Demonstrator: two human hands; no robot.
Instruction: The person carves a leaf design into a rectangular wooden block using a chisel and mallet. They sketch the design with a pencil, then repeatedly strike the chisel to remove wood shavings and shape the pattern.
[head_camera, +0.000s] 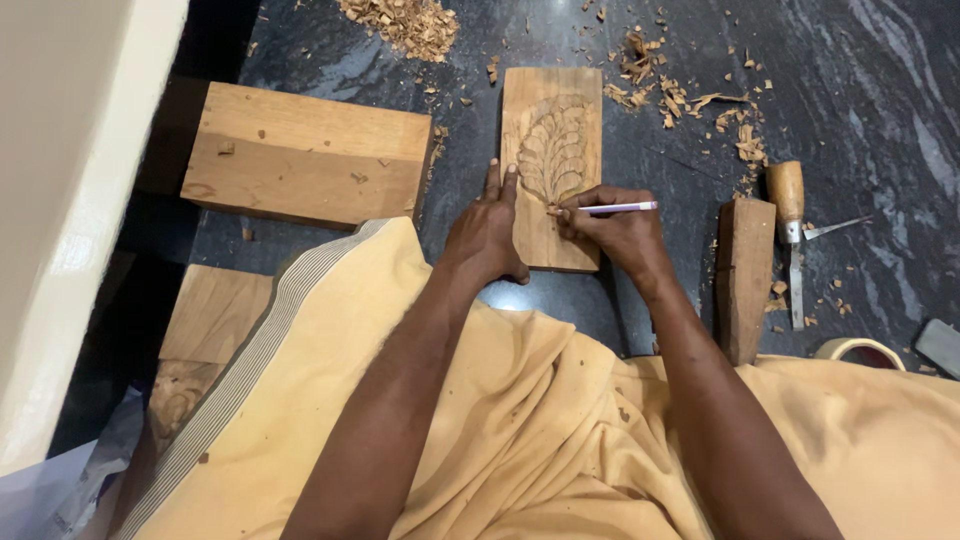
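Head view: right hand (615, 235) fingers round a pencil (622, 208), tip hidden; left hand (487, 235) fingers flat on carved board (553, 120).

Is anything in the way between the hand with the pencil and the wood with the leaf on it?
No. The right hand rests on the carved board, pencil tip meeting the carving. The left hand presses the board's left edge, off to the side.

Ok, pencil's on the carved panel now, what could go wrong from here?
1. The left hand presses only the panel's left edge, and the panel lies loose on the smooth floor; it may slide under the pencil and skew the line.
2. Shavings lie around the panel; some could drift onto the marking.
3. A chisel lies bare beside the right hand; a wide forearm move might catch its blade.
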